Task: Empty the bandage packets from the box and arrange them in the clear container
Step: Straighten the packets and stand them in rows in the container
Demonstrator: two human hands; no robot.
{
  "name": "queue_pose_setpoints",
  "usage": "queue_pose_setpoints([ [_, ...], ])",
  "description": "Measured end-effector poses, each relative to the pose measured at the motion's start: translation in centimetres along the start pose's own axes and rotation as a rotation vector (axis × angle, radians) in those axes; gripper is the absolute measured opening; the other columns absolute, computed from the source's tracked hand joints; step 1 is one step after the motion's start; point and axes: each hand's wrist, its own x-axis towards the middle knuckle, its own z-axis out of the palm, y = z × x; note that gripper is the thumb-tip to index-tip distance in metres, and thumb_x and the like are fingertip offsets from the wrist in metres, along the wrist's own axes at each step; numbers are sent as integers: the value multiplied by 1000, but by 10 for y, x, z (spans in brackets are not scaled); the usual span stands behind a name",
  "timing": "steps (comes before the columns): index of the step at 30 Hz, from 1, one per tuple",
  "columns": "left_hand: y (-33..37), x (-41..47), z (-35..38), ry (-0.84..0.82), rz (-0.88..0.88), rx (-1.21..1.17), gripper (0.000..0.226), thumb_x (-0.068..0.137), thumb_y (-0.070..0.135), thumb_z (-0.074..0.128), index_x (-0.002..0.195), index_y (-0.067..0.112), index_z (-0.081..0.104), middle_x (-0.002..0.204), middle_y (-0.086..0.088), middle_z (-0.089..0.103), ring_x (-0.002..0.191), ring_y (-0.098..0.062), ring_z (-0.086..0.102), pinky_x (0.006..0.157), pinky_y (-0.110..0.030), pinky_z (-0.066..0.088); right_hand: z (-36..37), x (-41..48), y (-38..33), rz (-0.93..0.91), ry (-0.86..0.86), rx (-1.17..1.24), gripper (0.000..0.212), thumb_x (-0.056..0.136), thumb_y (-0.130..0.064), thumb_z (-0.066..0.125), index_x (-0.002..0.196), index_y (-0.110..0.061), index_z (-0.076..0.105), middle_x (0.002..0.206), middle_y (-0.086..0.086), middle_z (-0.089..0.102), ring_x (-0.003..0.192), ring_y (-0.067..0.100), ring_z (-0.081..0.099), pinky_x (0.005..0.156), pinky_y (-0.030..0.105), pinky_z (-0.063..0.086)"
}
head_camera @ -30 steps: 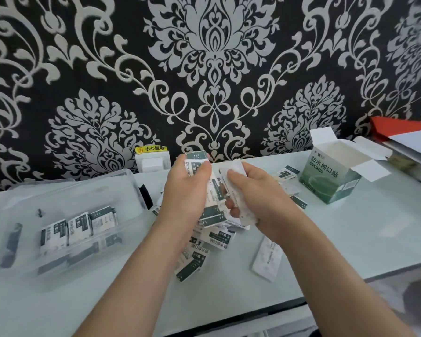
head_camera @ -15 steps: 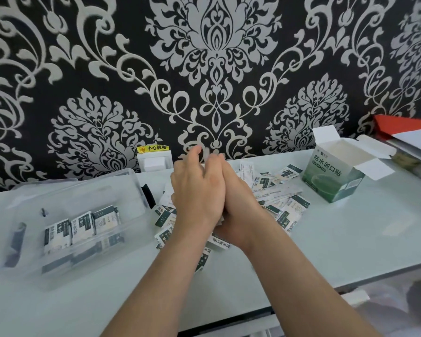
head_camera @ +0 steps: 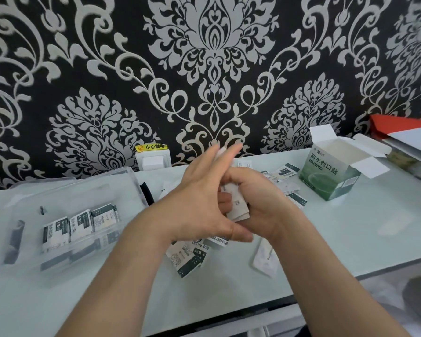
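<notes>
Right hand (head_camera: 258,203): fingers are curled around a small stack of packets (head_camera: 237,207), held above the desk (head_camera: 350,229).
Left hand (head_camera: 204,203): fingers are spread and pressed against the stack's near side, apparently to square it; a full grip cannot be told.
Box (head_camera: 331,176): stood open at the right, flaps up; it seems empty, though its floor is not seen.
Container (head_camera: 66,190): clear, at the left, with a short row of packets (head_camera: 80,223) already laid inside.
Loose packets (head_camera: 190,256): scattered on the desk under and behind the hands.
Handling: the packets are judged light, thin, bendable and slippery against each other; a stack is best pinched across its long edges.
Hidden: much of the pile is covered by the hands; the fingertips are blurred.
</notes>
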Motion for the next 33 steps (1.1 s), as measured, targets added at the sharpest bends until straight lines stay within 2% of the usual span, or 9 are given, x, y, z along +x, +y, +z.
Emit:
queue_pose_setpoints([
  [3, 0, -1, 7, 92, 71, 141, 125, 57, 31, 88, 139, 64, 0, 148, 27, 5, 142, -6, 13, 108, -37, 39, -3, 0, 0, -56, 4, -52, 20, 86, -1, 41, 102, -8, 50, 61, 9, 44, 51, 15, 43, 47, 24, 35],
  [6, -7, -1, 6, 191, 112, 123, 105, 65, 26, 80, 139, 59, 13, 133, 21, 19, 123, -9, 41, 92, -34, 51, -4, -2, -1, -114, 2, -137, 25, 81, 2, 46, 103, -2, 58, 87, 20, 52, 77, 29, 53, 65, 35, 44],
  [8, -7, -1, 4, 240, 131, 112, 95, 69, 28, 78, 139, 54, 20, 128, 21, 20, 110, -7, 50, 88, -34, 52, -4, -4, -3, -129, -3, -161, 20, 82, 5, 45, 95, 0, 59, 84, 18, 55, 73, 26, 57, 62, 32, 46],
  [13, -6, -5, 2, 131, 109, 62, 99, 62, 37, 83, 138, 56, 23, 143, 36, 3, 138, -4, 27, 103, -33, 43, 2, -9, -6, -127, -13, -278, 19, 83, 6, 42, 75, -5, 56, 62, 11, 53, 55, 20, 55, 47, 24, 43],
  [20, 1, -9, 11, 499, 116, 334, 72, 64, 48, 73, 128, 34, 44, 128, 9, 34, 114, -15, 41, 86, -40, 48, 8, -13, -15, -131, -60, -362, 19, 91, 0, 46, 78, -5, 59, 58, 3, 50, 48, 11, 42, 50, 25, 29],
  [24, -5, -18, -3, 426, 7, 239, 65, 69, 59, 73, 123, 39, 42, 117, 18, 34, 109, -4, 40, 85, -25, 44, 4, -13, -19, -123, -81, -386, 25, 99, -16, 49, 102, 4, 63, 76, 7, 56, 55, 10, 47, 60, 29, 34],
  [26, -8, -25, -16, 348, -27, 137, 47, 80, 47, 69, 122, 43, 48, 113, 21, 40, 101, 3, 46, 83, -18, 43, 5, -13, -19, -104, -86, -411, 32, 100, -18, 48, 108, 10, 61, 82, 12, 56, 59, 11, 48, 61, 26, 40],
  [28, -11, -32, -27, 363, -37, -6, 31, 90, 22, 64, 112, 43, 59, 106, 17, 55, 88, 0, 57, 83, -29, 52, 9, -13, -17, -89, -108, -400, 34, 99, -18, 49, 113, 12, 58, 81, 10, 58, 57, 9, 49, 55, 18, 44],
  [33, -24, -54, -54, 559, -138, -345, 36, 87, -2, 65, 86, 33, 68, 69, 3, 71, 59, -13, 69, 62, -28, 60, 40, -5, -7, -275, -41, -347, 9, 88, -2, 61, 96, -2, 58, 77, 13, 66, 58, 14, 63, 56, 19, 55],
])
